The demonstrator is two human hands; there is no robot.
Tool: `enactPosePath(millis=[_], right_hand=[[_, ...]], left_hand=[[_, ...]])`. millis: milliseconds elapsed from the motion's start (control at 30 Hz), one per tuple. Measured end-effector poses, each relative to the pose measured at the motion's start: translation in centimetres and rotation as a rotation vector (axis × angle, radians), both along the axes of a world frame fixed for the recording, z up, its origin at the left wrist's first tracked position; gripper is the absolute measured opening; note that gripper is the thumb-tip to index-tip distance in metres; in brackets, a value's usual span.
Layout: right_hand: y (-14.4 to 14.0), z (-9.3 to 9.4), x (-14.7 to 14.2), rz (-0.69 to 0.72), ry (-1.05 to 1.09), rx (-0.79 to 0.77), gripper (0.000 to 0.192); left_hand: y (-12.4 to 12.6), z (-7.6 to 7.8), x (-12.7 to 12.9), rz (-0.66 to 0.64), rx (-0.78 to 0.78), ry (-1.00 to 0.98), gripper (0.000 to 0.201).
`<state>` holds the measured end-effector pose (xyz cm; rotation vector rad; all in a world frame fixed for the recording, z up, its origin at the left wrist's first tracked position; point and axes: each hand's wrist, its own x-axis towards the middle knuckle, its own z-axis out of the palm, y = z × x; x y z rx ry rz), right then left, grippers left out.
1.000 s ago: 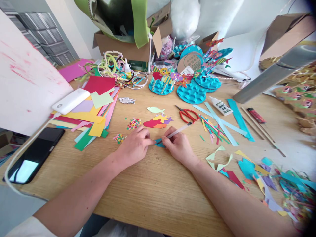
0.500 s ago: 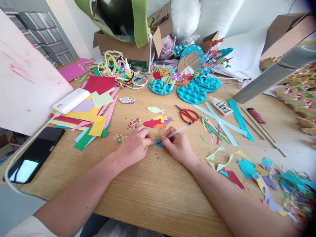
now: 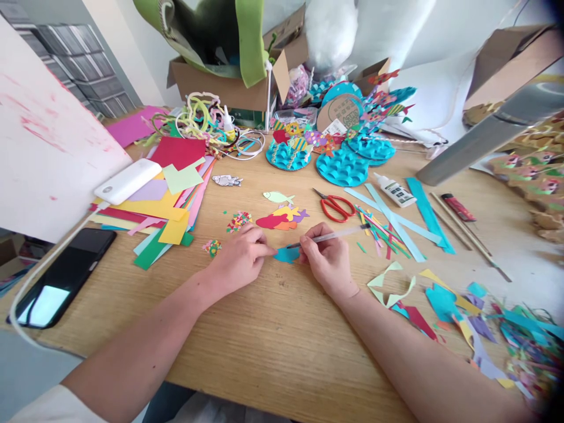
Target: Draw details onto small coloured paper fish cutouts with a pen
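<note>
A small blue paper fish (image 3: 287,254) lies flat on the table between my hands. My left hand (image 3: 242,254) has its fingers curled and holds the paper's left end with the fingertips. A slim clear pen with a dark tip (image 3: 332,234) is pinched in my right hand (image 3: 326,258), its tip over the upper edge of the blue paper. Just beyond are stacked paper fish cutouts (image 3: 282,218) in red, yellow, orange and purple. A pale green paper fish (image 3: 278,197) with a drawn eye lies behind them.
Red-handled scissors (image 3: 337,208), paper strips (image 3: 388,232) and a glue bottle (image 3: 395,189) lie to the right. Confetti piles (image 3: 239,221) sit by my left hand. Colored paper (image 3: 176,205), a phone (image 3: 61,276) and a power bank (image 3: 127,181) are left; scraps (image 3: 476,329) lie right.
My right hand has shifted slightly right, and the pen has tilted flatter with its rear end swung right. More of the blue paper shows. My left hand has barely moved.
</note>
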<state>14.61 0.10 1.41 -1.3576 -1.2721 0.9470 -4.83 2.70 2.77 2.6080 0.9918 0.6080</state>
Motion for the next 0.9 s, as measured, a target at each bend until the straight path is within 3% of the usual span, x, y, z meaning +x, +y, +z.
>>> enactPosePath(millis=[200, 367, 633, 900], right_hand=[[0.0, 0.3, -0.2, -0.048, 0.029, 0.020, 0.014], [0.1, 0.1, -0.1, -0.036, 0.032, 0.043, 0.014], [0.0, -0.3, -0.1, 0.112, -0.012, -0.024, 0.013], [0.3, -0.7, -0.1, 0.136, -0.111, -0.048, 0.012]], left_hand=[[0.1, -0.2, -0.1, 0.063, 0.063, -0.152, 0.033], [0.2, -0.3, 0.0, 0.040, 0.079, -0.174, 0.030], [0.1, 0.0, 0.1, -0.073, 0.063, -0.135, 0.031], [0.0, -0.1, 0.0, -0.108, 0.035, -0.030, 0.033]])
